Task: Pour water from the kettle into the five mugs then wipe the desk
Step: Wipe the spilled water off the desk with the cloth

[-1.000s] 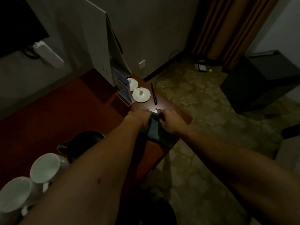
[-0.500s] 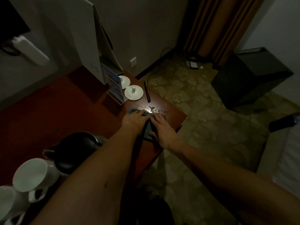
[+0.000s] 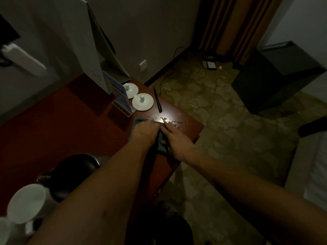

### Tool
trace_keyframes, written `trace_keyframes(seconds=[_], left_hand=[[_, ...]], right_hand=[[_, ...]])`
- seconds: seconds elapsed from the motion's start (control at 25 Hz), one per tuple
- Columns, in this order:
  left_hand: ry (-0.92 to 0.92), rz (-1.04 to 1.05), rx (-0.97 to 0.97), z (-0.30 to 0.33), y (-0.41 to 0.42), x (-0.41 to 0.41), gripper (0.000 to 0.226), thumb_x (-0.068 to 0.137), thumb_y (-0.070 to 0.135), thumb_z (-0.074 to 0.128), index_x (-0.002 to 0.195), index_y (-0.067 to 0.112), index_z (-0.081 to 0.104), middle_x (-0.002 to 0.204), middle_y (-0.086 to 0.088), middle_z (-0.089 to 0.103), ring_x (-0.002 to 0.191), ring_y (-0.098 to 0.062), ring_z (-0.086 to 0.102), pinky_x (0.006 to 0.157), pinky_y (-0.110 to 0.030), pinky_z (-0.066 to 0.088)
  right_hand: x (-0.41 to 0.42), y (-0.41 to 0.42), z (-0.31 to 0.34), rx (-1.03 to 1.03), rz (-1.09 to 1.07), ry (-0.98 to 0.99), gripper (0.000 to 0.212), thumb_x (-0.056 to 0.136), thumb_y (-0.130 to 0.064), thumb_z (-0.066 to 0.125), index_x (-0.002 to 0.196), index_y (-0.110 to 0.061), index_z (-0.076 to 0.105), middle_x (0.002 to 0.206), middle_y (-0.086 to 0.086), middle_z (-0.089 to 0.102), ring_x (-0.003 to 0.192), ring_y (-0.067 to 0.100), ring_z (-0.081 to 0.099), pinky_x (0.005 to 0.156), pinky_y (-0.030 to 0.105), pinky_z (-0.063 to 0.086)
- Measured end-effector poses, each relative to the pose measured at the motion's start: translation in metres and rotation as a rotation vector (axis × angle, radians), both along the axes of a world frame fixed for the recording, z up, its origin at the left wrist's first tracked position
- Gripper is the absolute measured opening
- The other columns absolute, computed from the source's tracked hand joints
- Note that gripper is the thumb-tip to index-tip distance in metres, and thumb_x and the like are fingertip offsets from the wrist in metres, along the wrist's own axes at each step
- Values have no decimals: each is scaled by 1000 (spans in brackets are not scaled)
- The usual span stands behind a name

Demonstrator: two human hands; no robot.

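Note:
A dark grey-green cloth (image 3: 161, 145) lies on the red-brown desk (image 3: 62, 124) near its right end. My left hand (image 3: 144, 132) presses on the cloth's left part. My right hand (image 3: 175, 138) lies flat on its right part, fingers spread. Just beyond the fingers a wet patch of spilled water (image 3: 165, 120) glints on the desk. The black kettle (image 3: 74, 172) stands at the lower left, partly behind my left forearm. A white mug (image 3: 26, 203) sits beside it, and the rim of another mug (image 3: 4, 230) shows at the frame's edge.
Two white mug lids (image 3: 143, 102) and a black pen (image 3: 157, 99) lie past the wet patch. A blue card stand (image 3: 122, 99) and a white folder (image 3: 92, 50) stand by the wall. The desk's right edge drops to patterned carpet (image 3: 221, 121). A dark cabinet (image 3: 276, 78) stands far right.
Both hands moved the cloth forward on the desk towards the wet patch. My right hand went from gripping the cloth to lying flat on it.

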State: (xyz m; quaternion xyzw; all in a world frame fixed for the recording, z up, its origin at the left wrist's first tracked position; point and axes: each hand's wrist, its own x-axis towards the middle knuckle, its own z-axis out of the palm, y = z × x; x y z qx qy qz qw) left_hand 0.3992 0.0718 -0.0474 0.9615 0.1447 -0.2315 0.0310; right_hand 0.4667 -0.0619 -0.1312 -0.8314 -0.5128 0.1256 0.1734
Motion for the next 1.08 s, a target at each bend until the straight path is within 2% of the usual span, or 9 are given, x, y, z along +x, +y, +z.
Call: trace_keyframes(seconds=[0.12,0.24,0.4,0.52,0.6,0.72,0.84,1.0,1.08], left_hand=[[-8,-45,-47,-3,-31,32,36,92,22,58,127,16,55,126,-10,57,111,-26,59,87,-36,50],[-31,26,-61,-1,-30,30,39,92,25,59,129,14,53,129,-9,55,115,-25,57,88,-36,49],[93,179,-6,19,5,-10,39,94,27,57,131,15,48,134,-8,49,123,-29,51,95,-41,43],[156,309,-4,27,24,-29,43,94,23,60,132,10,49,136,-14,49,123,-32,51,96,-40,45],[145,316,7,24,15,-37,49,91,21,66,134,7,48,137,-13,50,126,-28,50,96,-36,45],[96,430,-104,12,-7,-31,48,91,17,65,135,7,49,140,-15,47,128,-31,49,99,-40,47],[74,506,-210,9,-35,-22,50,91,16,63,137,8,46,142,-17,40,128,-38,47,97,-55,47],[61,473,-189,7,-54,-21,55,93,16,62,143,10,38,150,-19,31,131,-37,43,104,-57,40],[73,450,-140,8,-46,-21,56,93,17,62,143,10,39,147,-18,35,130,-35,45,104,-53,40]], right_hand=[[21,-37,2,-6,-108,49,65,93,-23,61,152,-17,33,154,6,34,141,26,32,118,38,31],[15,-27,10,45,-123,44,64,89,-13,62,148,-14,40,147,7,40,135,24,37,113,40,38],[-25,27,4,37,11,94,77,80,-14,73,149,-8,38,154,12,33,142,27,30,117,40,32],[-35,55,-16,-47,114,67,90,80,-23,77,155,-17,27,162,10,20,150,29,17,122,45,23],[-21,54,-15,-47,224,14,86,82,-24,74,154,-18,29,161,10,24,149,29,23,120,44,28],[-2,31,13,-42,287,48,77,79,-28,75,148,-17,41,150,6,38,134,24,42,111,37,39],[5,-3,31,-50,227,134,64,83,-17,69,144,-23,48,148,-1,41,125,19,50,102,30,46],[-11,-20,42,-16,164,182,63,83,0,69,142,-13,51,149,7,42,131,18,43,104,3,20],[-13,-7,46,-2,189,194,64,80,-5,74,140,-13,53,148,5,41,132,19,42,103,6,23]])
